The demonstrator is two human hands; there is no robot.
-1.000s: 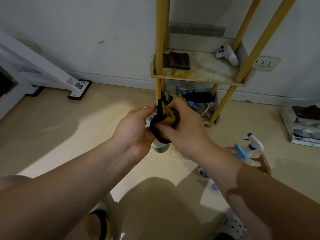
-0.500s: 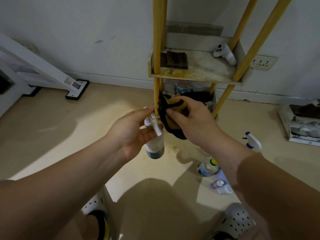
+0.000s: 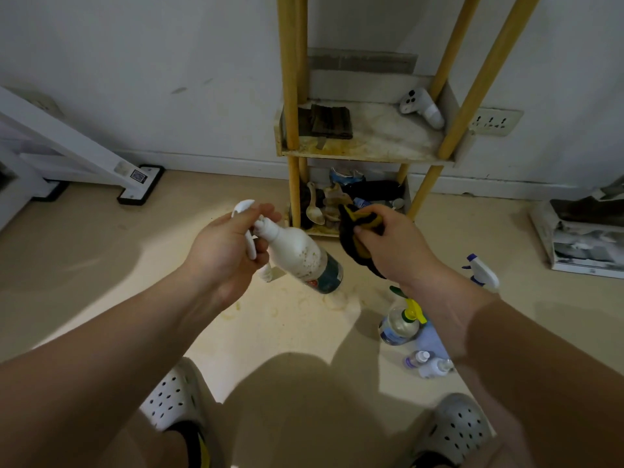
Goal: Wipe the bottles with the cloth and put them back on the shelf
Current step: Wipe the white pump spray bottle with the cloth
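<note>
- Fingers (image 3: 258, 211) of the left hand (image 3: 223, 251) are curled round the trigger head and neck of a white plastic spray bottle (image 3: 299, 253), clamped on it. Its speckled, teal-labelled body slants down to the right, held in the air in front of the shelf's lower tier.
- Fingers (image 3: 378, 212) and thumb of the right hand (image 3: 396, 246) pinch a bunched black-and-yellow cloth (image 3: 353, 246). It hangs just right of the bottle's shoulder, with a narrow gap between them.
- Behind both hands stands a wooden shelf with yellow round posts (image 3: 368, 156), backed against the white wall.
- On its upper board, a dark folded pad (image 3: 331, 121) lies at the back left corner beside the left post. A white handheld controller (image 3: 422, 106) leans in the back right corner, and stained board runs between them to the front edge.
- The lower tier holds a heap of clutter (image 3: 337, 201) reaching its front edge.
- On the beige floor (image 3: 101, 265), below the right wrist, stands a clear round bottle with a yellow-green cap (image 3: 398, 327). Two small clear bottles (image 3: 435, 366) lie just beside it, nearer the person.
- A white trigger sprayer with a blue nozzle (image 3: 483, 271) lies further right, apart from these.
- A broad stretch of floor runs from the shelf's left post to the black foot pad of a white frame (image 3: 140, 185) by the skirting.
- A stack of printed paper (image 3: 587, 241) sits at the right edge of the floor.
- Two white perforated clogs (image 3: 175, 396) show at the bottom.
</note>
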